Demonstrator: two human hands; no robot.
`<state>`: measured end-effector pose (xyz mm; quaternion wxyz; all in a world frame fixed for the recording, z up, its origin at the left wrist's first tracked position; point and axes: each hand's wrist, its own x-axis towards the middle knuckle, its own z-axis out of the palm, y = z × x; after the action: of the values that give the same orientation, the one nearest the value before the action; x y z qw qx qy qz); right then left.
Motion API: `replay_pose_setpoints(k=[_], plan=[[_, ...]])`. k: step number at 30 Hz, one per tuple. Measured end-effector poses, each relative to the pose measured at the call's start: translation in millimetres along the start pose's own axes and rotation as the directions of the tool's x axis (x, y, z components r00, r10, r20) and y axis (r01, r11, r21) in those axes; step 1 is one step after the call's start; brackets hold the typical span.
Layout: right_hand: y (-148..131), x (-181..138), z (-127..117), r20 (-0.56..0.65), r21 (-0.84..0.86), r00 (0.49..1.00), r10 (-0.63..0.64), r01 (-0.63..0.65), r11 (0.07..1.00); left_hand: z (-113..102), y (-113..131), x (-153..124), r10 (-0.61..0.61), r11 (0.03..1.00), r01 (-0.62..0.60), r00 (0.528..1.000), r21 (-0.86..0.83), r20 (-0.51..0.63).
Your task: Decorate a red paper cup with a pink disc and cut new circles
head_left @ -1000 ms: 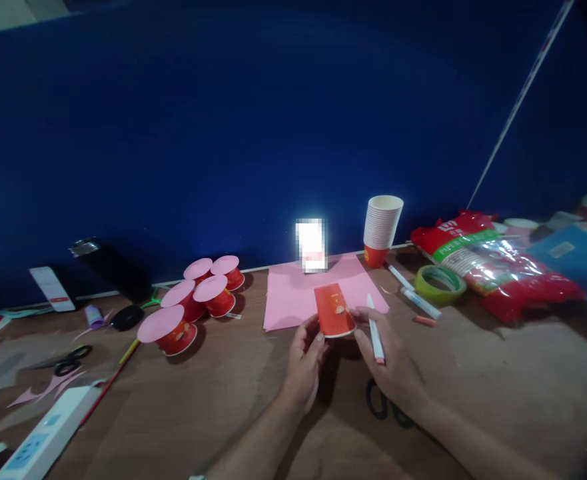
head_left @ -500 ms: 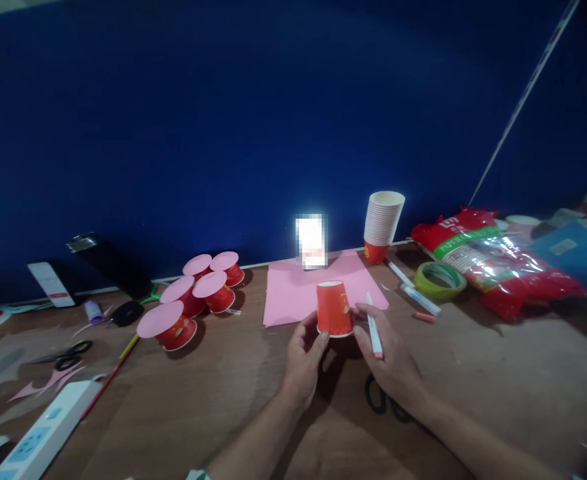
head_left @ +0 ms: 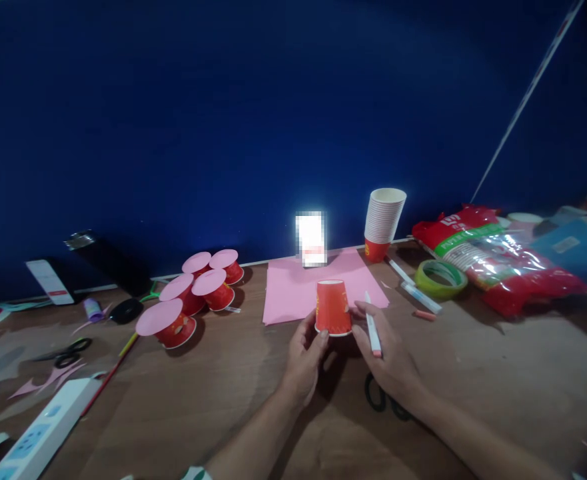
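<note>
A red paper cup (head_left: 332, 307) stands upside down at the near edge of a pink paper sheet (head_left: 293, 293). My left hand (head_left: 306, 357) grips the cup's rim from the left, fingers curled. My right hand (head_left: 388, 357) touches the rim from the right with its fingertips and holds a white marker pen (head_left: 372, 325) with a pink tip between its fingers. Black scissors (head_left: 380, 397) lie partly hidden under my right wrist.
Several red cups capped with pink discs (head_left: 193, 297) sit to the left. A stack of paper cups (head_left: 383, 223), green tape roll (head_left: 442, 278), more markers (head_left: 413, 287) and a red plastic bag (head_left: 493, 263) are at the right. A power strip (head_left: 43, 433), second scissors (head_left: 68, 352) and paper scraps lie far left.
The cup has been tipped from lying tilted to standing upside down on the sheet's edge. Both hands stayed at its rim.
</note>
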<state>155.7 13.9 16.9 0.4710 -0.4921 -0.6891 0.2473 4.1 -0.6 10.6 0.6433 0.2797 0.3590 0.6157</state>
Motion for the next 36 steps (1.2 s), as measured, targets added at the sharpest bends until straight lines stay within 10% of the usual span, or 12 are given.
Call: replay_pose_setpoints(k=[36], plan=[[-3.0, -3.2, 0.9, 0.036, -0.058, 0.997, -0.062, 0.064, 0.996, -11.4, -7.8, 3.6, 0.079, 0.995, -0.086, 0.99, 0.053, 0.119]])
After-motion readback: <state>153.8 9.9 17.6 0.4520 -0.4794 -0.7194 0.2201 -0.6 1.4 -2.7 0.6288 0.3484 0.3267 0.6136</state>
